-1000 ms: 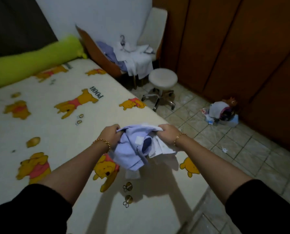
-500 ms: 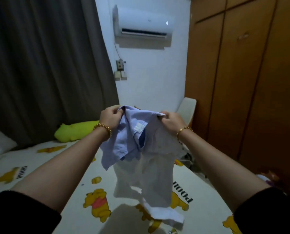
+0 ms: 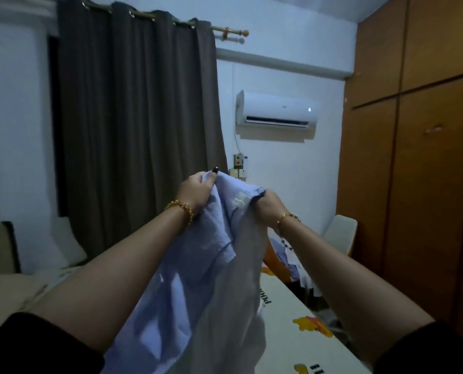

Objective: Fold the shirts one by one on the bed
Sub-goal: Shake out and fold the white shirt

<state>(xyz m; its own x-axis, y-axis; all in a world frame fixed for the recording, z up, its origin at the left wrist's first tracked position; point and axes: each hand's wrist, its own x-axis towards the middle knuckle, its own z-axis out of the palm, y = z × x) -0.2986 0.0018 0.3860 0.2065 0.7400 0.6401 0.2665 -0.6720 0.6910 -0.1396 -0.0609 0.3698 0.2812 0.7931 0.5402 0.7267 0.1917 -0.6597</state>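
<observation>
Above the near edge of the bed (image 3: 303, 338), both arms are raised and a pale blue shirt (image 3: 195, 282) hangs between them. Its top is held well clear of the mattress; its lower part drops out of view at the bottom of the frame.

Left hand (image 3: 198, 191): fingers curled over the upper edge of the cloth, thumb on top, gripping.
Right hand (image 3: 268, 209): closed round the cloth just beside a small white label (image 3: 239, 198), which suggests the collar area.

The two hands are near each other, so the shirt is bunched, not spread.

Progress, as judged: early. The shirt is lifted, apparently to find which way up it goes, and no fold is visible in it. Whether its hem touches the sheet below cannot be told. No folded shirts show on the visible strip of bed. At the far right, by a pale chair (image 3: 342, 233), more clothes (image 3: 285, 256) lie heaped, probably waiting their turn.

Left to do: spread this shirt, lay it flat on the bed, fold it, then repeat for the rest.
</observation>
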